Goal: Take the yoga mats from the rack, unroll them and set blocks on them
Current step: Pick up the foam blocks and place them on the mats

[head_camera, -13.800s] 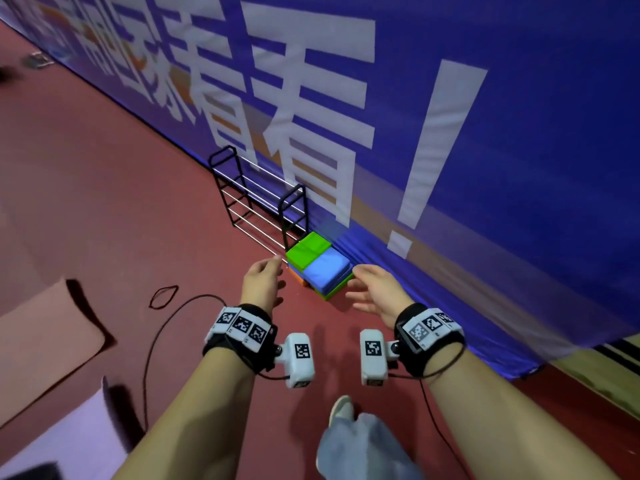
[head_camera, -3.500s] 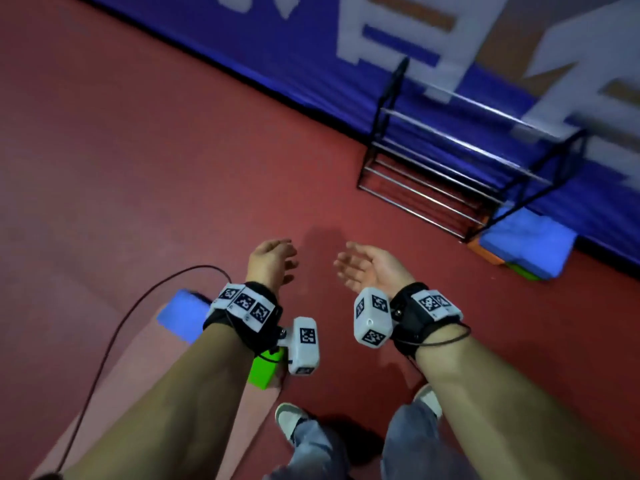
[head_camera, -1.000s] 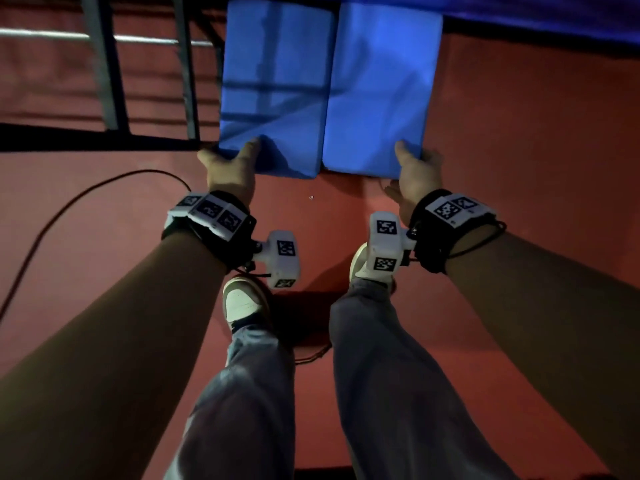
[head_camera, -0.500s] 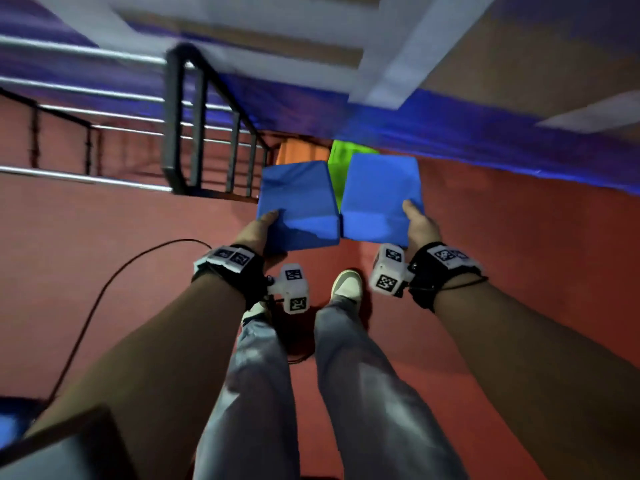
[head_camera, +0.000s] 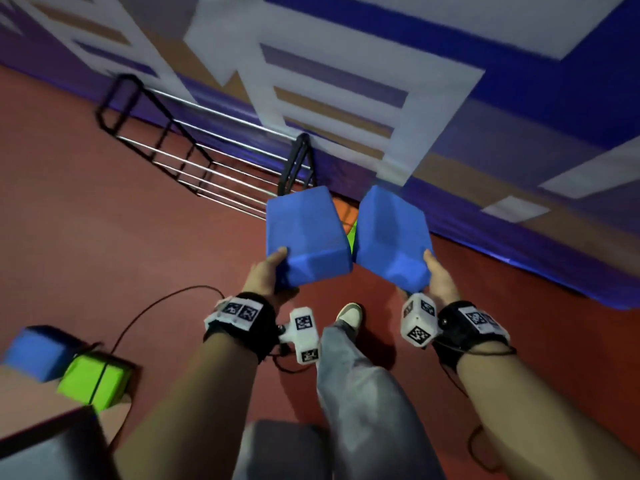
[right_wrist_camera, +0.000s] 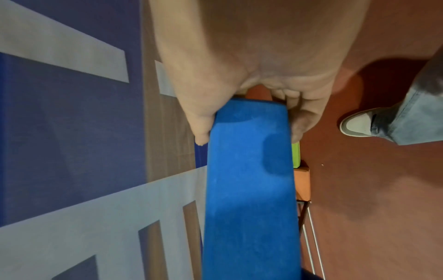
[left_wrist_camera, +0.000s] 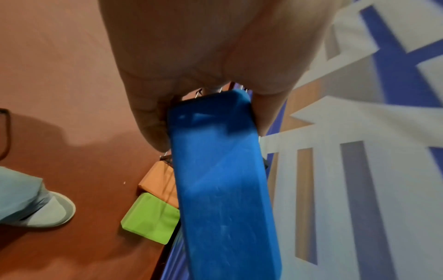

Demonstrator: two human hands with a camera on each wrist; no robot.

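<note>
Gripping blue blocks, head view: left hand clasps left blue block, right hand clasps right blue block, both raised just right of rack. Left wrist: thumb, fingers pinch block end; orange block, green block on floor beside rack. Right wrist: same pinch.

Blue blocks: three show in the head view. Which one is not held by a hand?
The blue block at the far left, resting beside a green block. The other two blue blocks are held up, one in the left hand, one in the right hand.

The right hand grips a blue block by its near end (thumb and fingers on opposite faces), above what looks like green and orange blocks.
</note>
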